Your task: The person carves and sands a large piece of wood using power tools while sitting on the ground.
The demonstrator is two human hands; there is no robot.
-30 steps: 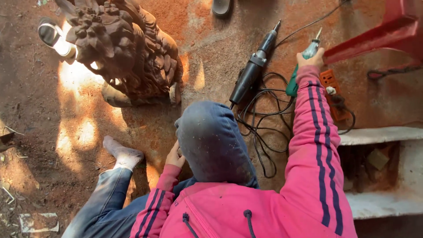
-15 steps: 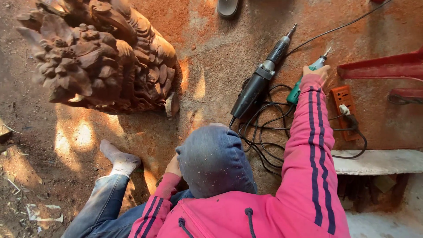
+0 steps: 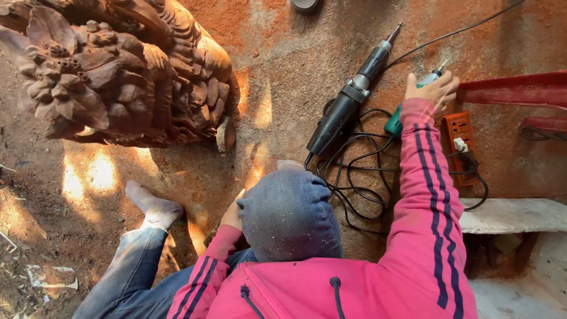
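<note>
My right hand (image 3: 432, 90) reaches forward in a pink striped sleeve and closes over a slim green rotary tool (image 3: 394, 123) lying on the dusty floor. Just left of it lies a bigger black and grey power grinder (image 3: 347, 107), its bit pointing away from me. My left hand (image 3: 232, 214) rests low beside my blue-grey hood (image 3: 288, 212), partly hidden; I cannot see its fingers. A large carved wooden sculpture (image 3: 118, 71) stands at the upper left.
Black cables (image 3: 354, 183) coil on the floor between the tools and an orange power strip (image 3: 460, 142). A red metal frame (image 3: 514, 88) and a pale slab (image 3: 514, 214) sit at the right. My socked foot (image 3: 150, 207) stretches left.
The view has shifted, so the sculpture and tools sit lower and look larger. My right hand has stayed on the green tool; my left hand has barely moved.
</note>
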